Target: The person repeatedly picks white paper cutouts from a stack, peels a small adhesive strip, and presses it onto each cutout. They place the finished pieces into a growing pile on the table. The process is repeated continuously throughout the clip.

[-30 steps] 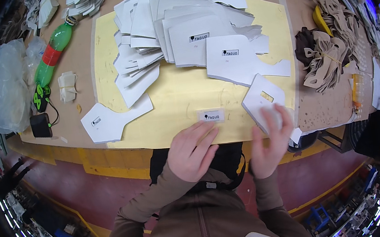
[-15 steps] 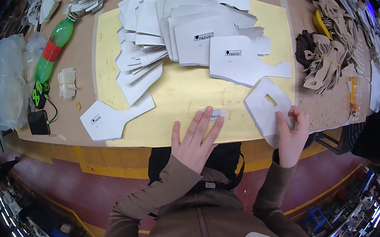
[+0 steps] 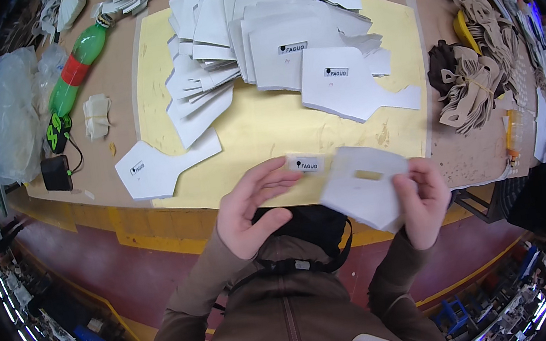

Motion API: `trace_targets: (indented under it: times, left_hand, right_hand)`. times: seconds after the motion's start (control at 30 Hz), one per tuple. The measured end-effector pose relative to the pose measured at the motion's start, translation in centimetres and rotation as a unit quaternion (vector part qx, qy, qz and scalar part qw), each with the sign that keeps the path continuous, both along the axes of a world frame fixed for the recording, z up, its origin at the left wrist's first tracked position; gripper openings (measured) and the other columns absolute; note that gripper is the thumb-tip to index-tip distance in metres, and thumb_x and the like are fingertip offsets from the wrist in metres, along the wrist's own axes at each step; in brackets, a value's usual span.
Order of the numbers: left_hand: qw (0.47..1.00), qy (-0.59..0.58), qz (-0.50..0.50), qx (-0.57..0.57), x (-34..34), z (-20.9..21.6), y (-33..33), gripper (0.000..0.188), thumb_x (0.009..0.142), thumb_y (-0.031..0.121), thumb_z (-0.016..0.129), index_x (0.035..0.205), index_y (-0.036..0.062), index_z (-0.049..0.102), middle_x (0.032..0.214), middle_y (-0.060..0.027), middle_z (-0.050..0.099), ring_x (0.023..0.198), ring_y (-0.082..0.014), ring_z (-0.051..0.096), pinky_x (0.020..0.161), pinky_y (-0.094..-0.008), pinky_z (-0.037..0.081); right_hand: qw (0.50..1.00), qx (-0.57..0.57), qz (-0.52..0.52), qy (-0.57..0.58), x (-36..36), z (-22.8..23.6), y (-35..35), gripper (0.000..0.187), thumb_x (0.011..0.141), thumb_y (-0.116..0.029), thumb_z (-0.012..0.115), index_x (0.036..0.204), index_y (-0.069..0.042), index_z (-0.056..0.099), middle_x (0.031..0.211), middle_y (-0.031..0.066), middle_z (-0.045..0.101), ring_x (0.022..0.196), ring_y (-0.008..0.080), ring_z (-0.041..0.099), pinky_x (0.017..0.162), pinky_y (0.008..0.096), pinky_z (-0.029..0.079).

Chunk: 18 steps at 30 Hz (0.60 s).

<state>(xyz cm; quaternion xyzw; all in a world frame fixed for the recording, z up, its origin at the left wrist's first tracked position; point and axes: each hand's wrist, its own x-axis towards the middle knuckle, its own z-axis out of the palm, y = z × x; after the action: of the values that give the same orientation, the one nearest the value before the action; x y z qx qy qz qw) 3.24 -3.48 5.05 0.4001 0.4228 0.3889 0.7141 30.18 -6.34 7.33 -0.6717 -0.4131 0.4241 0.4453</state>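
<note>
Piece with a slot (image 3: pixel 353 195) sits pinched in the right hand (image 3: pixel 423 200) (left hand (image 3: pixel 245 206) loosely curved, thumb apart).

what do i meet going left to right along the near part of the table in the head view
Black box → flat white piece → left hand → small label → slotted white piece → right hand → beige cut pieces
</note>
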Motion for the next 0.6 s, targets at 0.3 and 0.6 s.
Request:
trace_targets:
  times: [0.3,0.6]
  left_hand:
    - [0.974,0.225,-0.01,-0.023,0.6,-1.1,1.9,0.019,0.091,0.003,0.075,0.107,-0.0049,0.069,0.087,-0.0045,0.072,0.074,-0.005,0.065,0.067,-0.0197,0.051]
    - [0.96,0.278,0.001,0.017,1.3,-1.2,2.2,0.016,0.091,0.006,0.075,0.102,-0.0048,0.07,0.082,-0.0061,0.072,0.069,-0.0061,0.065,0.063,-0.0198,0.05]
  right_hand:
    - [0.976,-0.015,0.17,-0.134,-4.1,-1.5,3.2,0.024,0.086,0.0,0.074,0.109,0.001,0.067,0.09,0.0094,0.069,0.082,0.0153,0.066,0.073,0.0282,0.052]
    - [0.959,0.068,0.165,-0.218,-4.3,-2.5,2.0,0.016,0.084,-0.002,0.075,0.1,-0.002,0.072,0.089,0.0106,0.068,0.068,0.024,0.064,0.059,0.0323,0.05]
